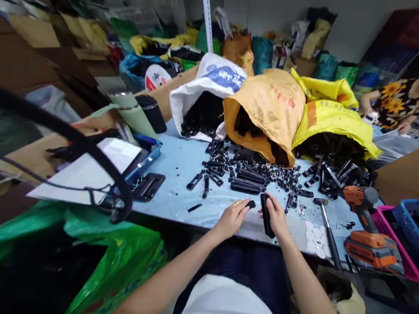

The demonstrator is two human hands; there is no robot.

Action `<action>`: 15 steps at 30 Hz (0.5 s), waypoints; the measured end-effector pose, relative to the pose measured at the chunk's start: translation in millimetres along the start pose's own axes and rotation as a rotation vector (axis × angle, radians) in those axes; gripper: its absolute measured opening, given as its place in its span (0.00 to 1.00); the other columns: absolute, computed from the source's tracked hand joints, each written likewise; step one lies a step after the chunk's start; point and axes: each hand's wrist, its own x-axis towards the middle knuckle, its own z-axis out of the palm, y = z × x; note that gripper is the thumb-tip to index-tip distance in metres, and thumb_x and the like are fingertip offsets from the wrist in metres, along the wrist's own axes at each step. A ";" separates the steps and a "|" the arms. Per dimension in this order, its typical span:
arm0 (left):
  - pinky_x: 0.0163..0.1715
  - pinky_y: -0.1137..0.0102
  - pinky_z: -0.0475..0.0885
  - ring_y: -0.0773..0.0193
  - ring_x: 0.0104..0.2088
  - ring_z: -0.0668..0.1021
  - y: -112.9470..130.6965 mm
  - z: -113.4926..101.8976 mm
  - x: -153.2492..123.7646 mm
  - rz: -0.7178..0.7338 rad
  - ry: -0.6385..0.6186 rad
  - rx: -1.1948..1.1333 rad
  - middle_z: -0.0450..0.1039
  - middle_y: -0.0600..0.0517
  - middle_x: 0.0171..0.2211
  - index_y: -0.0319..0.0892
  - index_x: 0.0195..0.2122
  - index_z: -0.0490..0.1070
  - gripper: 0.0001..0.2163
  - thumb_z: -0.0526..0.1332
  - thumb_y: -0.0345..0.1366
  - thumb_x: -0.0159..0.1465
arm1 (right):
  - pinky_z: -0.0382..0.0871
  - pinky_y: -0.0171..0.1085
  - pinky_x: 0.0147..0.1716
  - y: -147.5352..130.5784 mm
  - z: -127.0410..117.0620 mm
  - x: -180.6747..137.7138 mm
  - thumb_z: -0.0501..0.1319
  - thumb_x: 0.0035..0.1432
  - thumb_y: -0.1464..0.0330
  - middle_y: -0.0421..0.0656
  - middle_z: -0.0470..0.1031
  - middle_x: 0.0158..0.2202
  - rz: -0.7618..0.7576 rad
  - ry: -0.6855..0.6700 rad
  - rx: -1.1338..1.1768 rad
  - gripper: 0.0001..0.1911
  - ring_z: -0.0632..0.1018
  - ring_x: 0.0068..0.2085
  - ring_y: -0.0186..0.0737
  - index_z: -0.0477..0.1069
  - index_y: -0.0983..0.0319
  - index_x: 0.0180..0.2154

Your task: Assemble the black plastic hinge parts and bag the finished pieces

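Observation:
Near the table's front edge, my left hand [232, 218] pinches a small black round part [251, 204] between thumb and fingers. To its right, my right hand [276, 215] is closed on a long black plastic piece [267, 216], tilted with its lower end toward me. A narrow gap separates the two pieces. Just beyond my hands lie several long black plastic bars [246, 185] and a heap of small black parts [284, 178]. A thin black strip [195, 207] lies to the left of my left hand.
A hammer [329, 231], white discs [314, 237] and an orange cordless drill [371, 239] lie at right, beside pink [387, 226] and blue baskets [416, 207]. White [216, 74], orange [273, 94] and yellow sacks [330, 121] stand behind. Another person [401, 103] sits at far right.

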 end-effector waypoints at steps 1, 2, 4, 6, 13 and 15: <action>0.43 0.66 0.70 0.61 0.41 0.75 6.7 0.3 3.4 -0.011 0.002 -0.071 0.73 0.46 0.41 0.39 0.51 0.66 0.16 0.49 0.35 0.65 | 0.72 0.36 0.23 -5.0 1.0 1.5 0.52 0.54 0.50 0.43 0.72 0.37 0.056 -0.010 0.113 0.30 0.73 0.25 0.33 0.62 0.58 0.54; 0.42 0.67 0.70 0.62 0.40 0.75 12.4 1.6 6.3 -0.030 0.012 -0.130 0.73 0.46 0.40 0.39 0.51 0.66 0.16 0.49 0.36 0.64 | 0.71 0.35 0.22 -9.0 2.1 2.2 0.53 0.53 0.49 0.42 0.72 0.35 0.093 -0.016 0.196 0.32 0.73 0.24 0.32 0.61 0.58 0.55; 0.41 0.68 0.71 0.63 0.38 0.75 20.7 5.6 10.0 -0.071 0.044 -0.202 0.73 0.47 0.38 0.39 0.51 0.67 0.16 0.51 0.36 0.64 | 0.72 0.35 0.22 -14.0 3.4 1.3 0.55 0.51 0.48 0.41 0.72 0.32 0.118 -0.032 0.286 0.33 0.73 0.24 0.32 0.62 0.59 0.54; 0.40 0.68 0.71 0.63 0.37 0.75 25.2 8.8 10.4 -0.083 0.072 -0.212 0.74 0.48 0.36 0.39 0.50 0.68 0.16 0.53 0.35 0.63 | 0.73 0.35 0.23 -15.3 2.3 -1.8 0.56 0.50 0.48 0.41 0.72 0.32 0.085 -0.080 0.290 0.32 0.73 0.25 0.32 0.64 0.58 0.53; 0.39 0.69 0.71 0.62 0.38 0.75 27.2 0.3 0.5 0.035 0.063 -0.005 0.73 0.47 0.36 0.39 0.50 0.68 0.16 0.52 0.36 0.63 | 0.73 0.36 0.30 -17.8 -25.2 -3.5 0.58 0.54 0.55 0.44 0.72 0.40 -0.304 -0.270 -0.138 0.26 0.73 0.31 0.34 0.65 0.57 0.54; 0.38 0.70 0.72 0.63 0.37 0.76 28.4 0.9 -0.7 0.049 0.076 0.049 0.73 0.47 0.36 0.41 0.49 0.69 0.15 0.52 0.37 0.64 | 0.72 0.38 0.37 -20.0 -30.7 -1.0 0.57 0.56 0.56 0.45 0.73 0.38 -0.453 -0.282 -0.268 0.25 0.74 0.36 0.37 0.65 0.59 0.53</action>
